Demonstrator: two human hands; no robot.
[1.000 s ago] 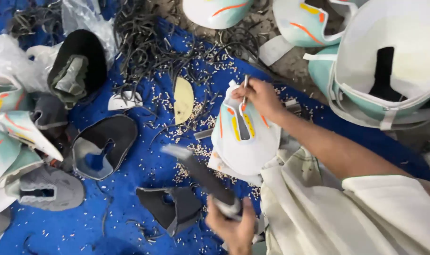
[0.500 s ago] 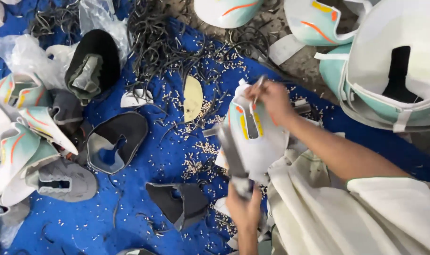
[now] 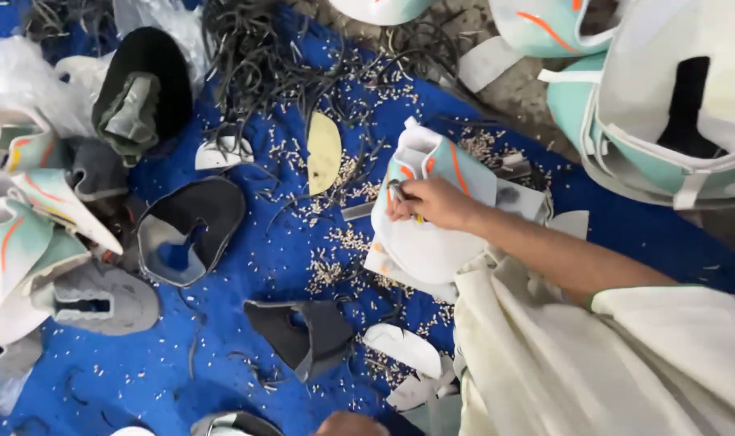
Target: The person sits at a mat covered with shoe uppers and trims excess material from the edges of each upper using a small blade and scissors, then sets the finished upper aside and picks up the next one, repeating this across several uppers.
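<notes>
Half a second ago the left hand (image 3: 351,423) held a dark tool up against the shoe piece; now it has dropped to the bottom edge, where only its top shows, so I cannot tell whether it is clenched or released, and the tool is gone from view. Across the same half second the right hand (image 3: 432,202) has stayed on the white and mint shoe upper (image 3: 428,234), fingers pinched on a small dark bit at its left edge.

That upper lies on the blue sheet (image 3: 246,266), partly over the person's pale cloth-covered lap (image 3: 545,363). Just left of it sit a yellow insole-shaped piece (image 3: 324,151) and a scatter of pale crumbs. Further left lie a dark grey upper (image 3: 191,230), a grey one (image 3: 101,300) and a black one with a grey-green lump inside (image 3: 141,89). Below the held upper rest a dark folded piece (image 3: 303,331) and a white offcut (image 3: 402,349). A tangle of dark trimmed strips (image 3: 262,64) covers the top of the sheet.

Mint and white uppers at top right (image 3: 666,113) are cut off by the frame. What the right hand pinches is too small to name.
</notes>
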